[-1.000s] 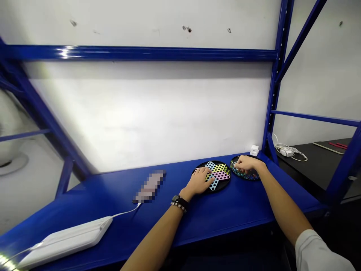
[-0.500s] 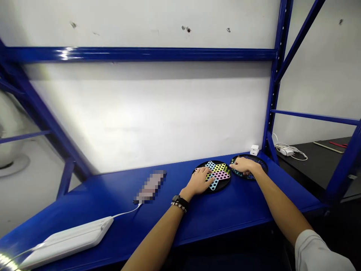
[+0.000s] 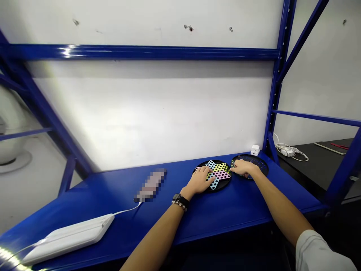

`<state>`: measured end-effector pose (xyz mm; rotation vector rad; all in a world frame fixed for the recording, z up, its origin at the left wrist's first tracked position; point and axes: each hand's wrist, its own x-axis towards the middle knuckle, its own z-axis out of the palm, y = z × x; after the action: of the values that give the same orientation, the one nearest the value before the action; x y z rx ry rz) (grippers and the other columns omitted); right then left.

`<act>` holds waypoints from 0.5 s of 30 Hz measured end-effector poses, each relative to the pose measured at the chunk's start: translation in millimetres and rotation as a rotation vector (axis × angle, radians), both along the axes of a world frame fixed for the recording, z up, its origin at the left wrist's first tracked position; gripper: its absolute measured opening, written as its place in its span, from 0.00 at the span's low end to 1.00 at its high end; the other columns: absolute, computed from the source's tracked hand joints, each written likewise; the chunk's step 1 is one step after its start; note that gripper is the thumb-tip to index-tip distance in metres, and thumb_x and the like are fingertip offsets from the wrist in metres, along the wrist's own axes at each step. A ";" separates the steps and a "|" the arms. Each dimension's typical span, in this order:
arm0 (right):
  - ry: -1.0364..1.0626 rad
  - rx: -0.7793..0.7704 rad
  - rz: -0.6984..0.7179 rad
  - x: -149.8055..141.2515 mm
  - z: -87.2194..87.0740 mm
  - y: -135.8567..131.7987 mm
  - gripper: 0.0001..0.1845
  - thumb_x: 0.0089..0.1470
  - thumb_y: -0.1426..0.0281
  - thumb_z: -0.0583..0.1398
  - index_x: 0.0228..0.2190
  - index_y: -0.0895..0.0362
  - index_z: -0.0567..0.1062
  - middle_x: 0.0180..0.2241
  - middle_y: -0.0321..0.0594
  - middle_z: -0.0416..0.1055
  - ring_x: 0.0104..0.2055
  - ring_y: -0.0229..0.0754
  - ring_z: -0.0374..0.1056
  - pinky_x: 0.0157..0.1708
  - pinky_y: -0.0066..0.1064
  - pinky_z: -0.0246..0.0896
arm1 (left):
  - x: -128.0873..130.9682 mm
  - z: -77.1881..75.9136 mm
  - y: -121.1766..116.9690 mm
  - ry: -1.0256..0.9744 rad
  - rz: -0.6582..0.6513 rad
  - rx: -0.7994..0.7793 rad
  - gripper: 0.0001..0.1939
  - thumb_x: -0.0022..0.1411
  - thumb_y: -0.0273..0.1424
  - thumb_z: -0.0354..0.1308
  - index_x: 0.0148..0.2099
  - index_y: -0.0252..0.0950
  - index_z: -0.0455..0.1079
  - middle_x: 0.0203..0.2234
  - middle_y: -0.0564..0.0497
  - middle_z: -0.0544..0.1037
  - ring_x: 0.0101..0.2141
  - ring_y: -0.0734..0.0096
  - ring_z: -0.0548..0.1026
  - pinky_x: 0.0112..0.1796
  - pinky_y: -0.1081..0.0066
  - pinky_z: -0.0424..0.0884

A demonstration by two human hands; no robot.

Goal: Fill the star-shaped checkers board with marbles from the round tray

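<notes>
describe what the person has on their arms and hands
Both hands are bare. The left hand has a black wristwatch on its wrist, with a beaded bracelet right next to it. The right hand wears nothing, and its forearm is bare up to a loose pale grey sleeve.

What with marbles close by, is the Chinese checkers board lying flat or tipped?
Flat: the round black Chinese checkers board sits level on the blue shelf, its rim showing no lift, with the left hand resting on top.
</notes>
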<state>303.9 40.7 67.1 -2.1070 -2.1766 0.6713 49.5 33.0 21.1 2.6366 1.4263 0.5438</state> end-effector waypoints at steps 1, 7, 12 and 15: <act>-0.055 0.042 0.012 -4.7 -3.3 -0.6 0.24 0.57 0.54 0.56 0.44 0.61 0.74 0.43 0.57 0.74 0.36 0.51 0.75 0.35 0.36 0.67 | 0.0 0.1 -0.3 -0.001 0.000 0.004 0.18 0.65 0.45 0.49 0.48 0.40 0.67 0.50 0.45 0.71 0.52 0.54 0.67 0.52 0.56 0.64; -0.241 0.249 0.028 -33.9 -24.9 -2.4 0.24 0.62 0.64 0.49 0.51 0.67 0.71 0.52 0.65 0.68 0.50 0.58 0.70 0.47 0.44 0.63 | -0.8 -3.0 1.5 -0.004 0.001 0.008 0.18 0.65 0.46 0.49 0.48 0.40 0.67 0.50 0.45 0.71 0.53 0.54 0.67 0.53 0.55 0.64; -0.183 0.337 0.012 -38.1 -35.4 1.7 0.22 0.63 0.66 0.46 0.50 0.64 0.71 0.50 0.61 0.71 0.49 0.54 0.71 0.47 0.40 0.62 | -0.7 -1.6 0.9 0.002 0.008 0.007 0.18 0.64 0.46 0.49 0.49 0.40 0.67 0.51 0.45 0.71 0.53 0.54 0.67 0.54 0.54 0.62; -0.128 0.344 -0.007 -36.6 -40.2 6.3 0.23 0.64 0.65 0.45 0.48 0.63 0.72 0.47 0.58 0.73 0.48 0.54 0.71 0.46 0.41 0.62 | -0.4 1.3 -0.9 0.014 0.031 -0.011 0.19 0.65 0.46 0.48 0.49 0.40 0.66 0.51 0.45 0.70 0.54 0.53 0.66 0.54 0.53 0.62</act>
<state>267.3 47.0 26.9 -2.0219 -2.1552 0.1466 49.0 32.1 22.4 2.6188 1.4727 0.5199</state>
